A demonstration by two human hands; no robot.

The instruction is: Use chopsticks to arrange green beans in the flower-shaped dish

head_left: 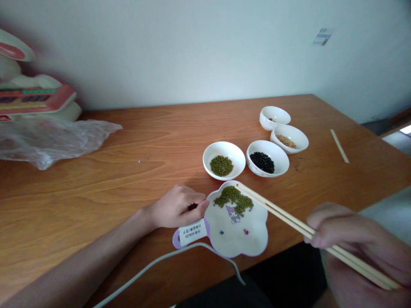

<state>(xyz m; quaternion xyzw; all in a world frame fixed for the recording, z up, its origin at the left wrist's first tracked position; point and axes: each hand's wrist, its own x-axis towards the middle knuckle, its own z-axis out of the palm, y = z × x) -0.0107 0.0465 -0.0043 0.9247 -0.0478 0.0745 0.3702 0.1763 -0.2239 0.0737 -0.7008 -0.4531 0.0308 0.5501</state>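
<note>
my right hand [353, 239] grips chopsticks [289, 216], tips over flower dish [237, 239] | left hand [176, 207] pinches its rim at desk edge | green beans [233, 199] — part in dish, part in round bowl [224, 159] (roughly half) — sorting unfinished

Soft, even daylight fills the scene, moderately bright, with a cool cast on the wall [192, 51]. Shadows under the white bowls are faint. A pale sheen lies across the wooden worktop [128, 145]. The right hand [356, 244] is blurred and close to the lens. Wide-angle distortion bends the worktop edges, and the left corner items smear.
</note>
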